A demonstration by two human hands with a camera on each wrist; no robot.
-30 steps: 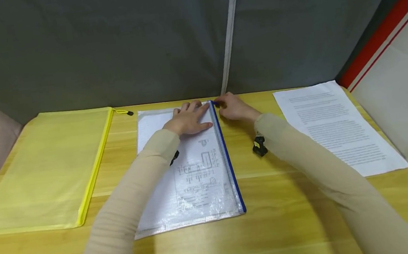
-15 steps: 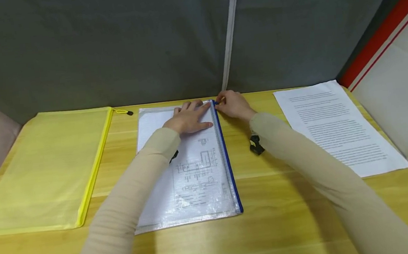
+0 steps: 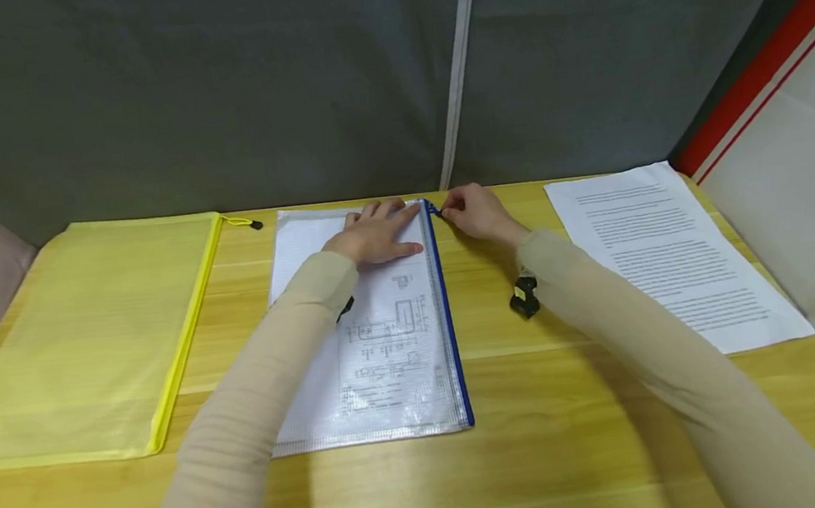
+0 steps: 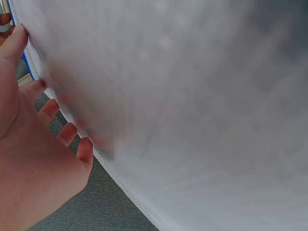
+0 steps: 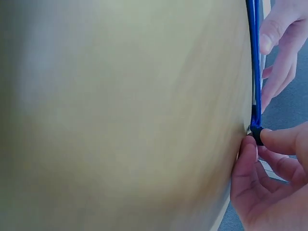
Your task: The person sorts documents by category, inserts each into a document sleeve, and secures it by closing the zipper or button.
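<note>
Lying flat near the middle of the desk, long side running away from the viewer: a clear mesh zip pouch with a blue zipper along its right edge. Holding a printed sheet inside, showing boxed diagrams and short lines of text, too small to read. No brand or label legible anywhere.

Left hand resting palm down on the far end of the pouch, fingers straight and spread, pressing it to the desk; fingertips reaching toward the zipper line. Seen from the left wrist view as an open palm against the white mesh, blue edge just visible at the top left corner.

Right hand sitting just beside the pouch's far right corner, thumb and forefinger pinching the small black zipper pull at the end of the blue zipper; remaining fingers loosely curled. Both hands close together, the zipper running between them.

Lying to the left, apart from the clear pouch: a yellow mesh pouch with a yellow zipper and a small black pull at its far right corner. Lying to the right: a white sheet of dense printed text, lines too fine to read. Showing under each sleeve: a small black wrist-mounted device. Standing behind: a grey fabric backdrop.
</note>
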